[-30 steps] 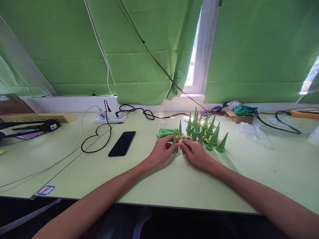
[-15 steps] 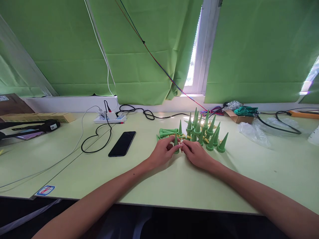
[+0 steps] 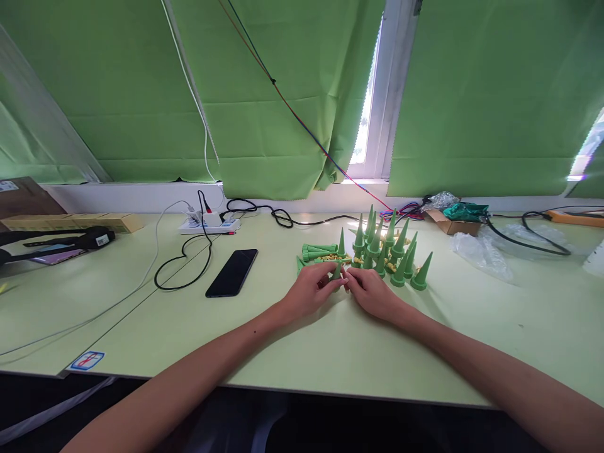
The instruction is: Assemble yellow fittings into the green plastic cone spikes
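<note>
Between the thumb and fingers of my left hand (image 3: 307, 288) is a green plastic cone (image 3: 336, 272), its base partly hidden by the fingers. My right hand (image 3: 375, 292) meets it from the right with thumb and fingers pinched together; anything between those fingertips is too small to make out. Just beyond my hands, several more green cones (image 3: 418, 274) stand point up in a cluster. Other green cones (image 3: 319, 250) lie on their sides behind my left hand. Small brass-coloured pieces (image 3: 330, 257) are scattered among them.
A black phone (image 3: 231, 273) lies left of my hands on the pale green table (image 3: 264, 362). Behind it are a power strip (image 3: 210, 223) and a looping black cable (image 3: 182, 287). Clear plastic bags (image 3: 481, 253) and a small cardboard box (image 3: 450, 224) rest at the right.
The cone in my left hand has tilted rightward, and the left fingers now cover more of it. My right fingertips have shifted slightly right and down, staying beside it.
</note>
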Action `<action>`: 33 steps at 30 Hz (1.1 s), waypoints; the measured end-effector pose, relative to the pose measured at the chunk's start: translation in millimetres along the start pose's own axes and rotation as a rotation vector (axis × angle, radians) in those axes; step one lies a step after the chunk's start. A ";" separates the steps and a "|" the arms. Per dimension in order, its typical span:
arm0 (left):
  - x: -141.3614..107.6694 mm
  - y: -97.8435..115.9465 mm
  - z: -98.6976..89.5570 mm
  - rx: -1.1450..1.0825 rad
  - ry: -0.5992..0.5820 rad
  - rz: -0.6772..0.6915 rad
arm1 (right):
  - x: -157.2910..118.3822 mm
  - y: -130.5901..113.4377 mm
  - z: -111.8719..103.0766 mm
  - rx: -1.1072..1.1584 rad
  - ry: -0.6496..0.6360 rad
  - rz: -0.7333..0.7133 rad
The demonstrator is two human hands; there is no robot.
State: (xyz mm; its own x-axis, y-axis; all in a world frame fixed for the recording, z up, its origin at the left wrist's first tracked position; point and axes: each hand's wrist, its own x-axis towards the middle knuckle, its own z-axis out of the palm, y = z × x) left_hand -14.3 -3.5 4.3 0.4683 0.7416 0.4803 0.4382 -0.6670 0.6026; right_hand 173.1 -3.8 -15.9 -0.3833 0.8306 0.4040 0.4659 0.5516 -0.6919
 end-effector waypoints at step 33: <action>6.3 -0.2 -1.1 -0.540 0.047 -0.381 | -0.2 -2.1 1.1 0.263 0.210 0.119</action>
State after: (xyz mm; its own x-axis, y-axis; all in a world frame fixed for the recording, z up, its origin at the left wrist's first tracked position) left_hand -12.2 1.3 7.9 0.3174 0.9291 0.1901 0.1148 -0.2366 0.9648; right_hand 171.3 -5.2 -15.1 -0.1540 0.9007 0.4063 0.2660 0.4338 -0.8608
